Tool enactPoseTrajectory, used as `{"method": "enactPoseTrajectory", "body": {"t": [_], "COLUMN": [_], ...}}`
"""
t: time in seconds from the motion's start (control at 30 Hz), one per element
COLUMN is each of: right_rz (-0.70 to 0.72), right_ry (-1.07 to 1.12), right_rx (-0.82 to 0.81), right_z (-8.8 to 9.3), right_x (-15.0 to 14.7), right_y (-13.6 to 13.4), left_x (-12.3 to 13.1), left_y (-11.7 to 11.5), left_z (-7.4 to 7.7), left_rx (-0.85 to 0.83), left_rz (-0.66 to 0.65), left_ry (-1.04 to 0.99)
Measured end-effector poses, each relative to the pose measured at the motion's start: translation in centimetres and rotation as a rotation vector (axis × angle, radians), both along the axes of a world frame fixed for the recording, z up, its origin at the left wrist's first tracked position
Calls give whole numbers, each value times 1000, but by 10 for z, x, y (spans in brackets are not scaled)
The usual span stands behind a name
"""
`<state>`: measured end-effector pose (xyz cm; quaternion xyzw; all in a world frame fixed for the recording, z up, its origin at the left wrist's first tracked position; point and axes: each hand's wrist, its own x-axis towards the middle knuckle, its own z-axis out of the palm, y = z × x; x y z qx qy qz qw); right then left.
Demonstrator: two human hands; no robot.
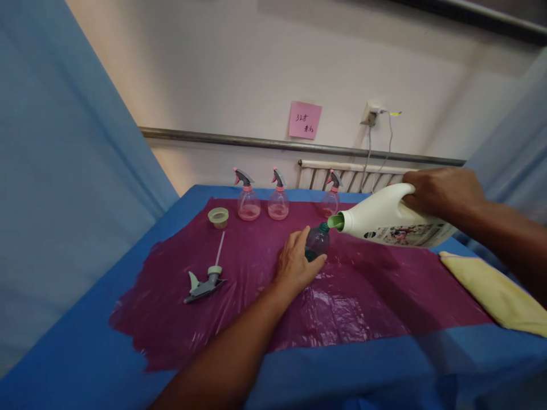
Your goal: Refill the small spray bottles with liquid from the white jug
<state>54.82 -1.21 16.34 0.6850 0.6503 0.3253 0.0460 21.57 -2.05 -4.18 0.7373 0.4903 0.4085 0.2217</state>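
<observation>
Left forearm [233,353] crosses sheet [354,307] edge; fingers [317,265] hold bottle [318,242] well inside it; right fingers [415,182] apparently grip jug [388,216] handle.

**Cream and Green Against Burgundy Sheet [252,256]**

A cream jug [376,210] bears a green mouth [335,222] and multicoloured label [404,234]; a transparent bottle [318,241], a green neck [323,227]. Spray bottles [248,199] pair pink-and-grey heads [279,179] with pink liquid [249,214]. The cloth [491,290] is yellow, the table cover [333,367] blue.
</observation>
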Motion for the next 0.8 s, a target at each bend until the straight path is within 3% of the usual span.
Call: {"method": "enactPoseTrajectory", "body": {"t": [0.8], "right_rz": [-54], "right_ry": [-54], "right_rx": [-86], "right_z": [17], "right_x": [-14], "right_y": [-7], "left_x": [0], "left_y": [0], "left_z": [-1], "left_rx": [15], "left_rz": [-6], "left_ry": [1]}}
